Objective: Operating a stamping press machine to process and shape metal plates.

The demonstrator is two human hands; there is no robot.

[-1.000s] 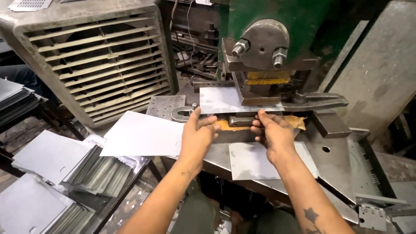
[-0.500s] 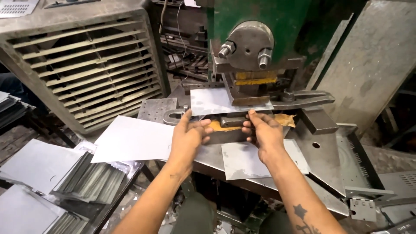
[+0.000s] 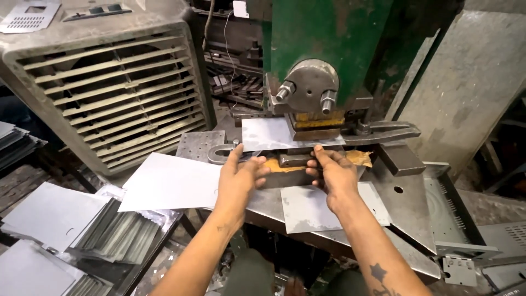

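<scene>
Two bare hands work at the bed of a green press, and the view runs from stacked stock on the left to scrap on the right. Far left, stacks of thin metal sheets (image 3: 96, 241) lie fanned on a low bench, with a flat pale sheet (image 3: 170, 183) resting on top beside the press bed. Behind them stands a big grey louvred cooler (image 3: 109, 82).

The left hand (image 3: 239, 178) lies palm down at the front of the die, fingers stretched forward and loosely spread, the fingertips touching the near edge of the metal blank (image 3: 268, 134); whether they pinch it or only press on it cannot be told. That blank is a small grey rectangle lying flat in the die, just under the ram head (image 3: 307, 90) with its two bolts.

The right hand (image 3: 334, 172) sits just beside the left, fingers curled and bunched against the die's front edge below the blank. Below it another grey sheet (image 3: 312, 208) lies flat on the steel table (image 3: 408, 216). Farther right, a perforated bracket (image 3: 457, 268) lies among other metal parts.
</scene>
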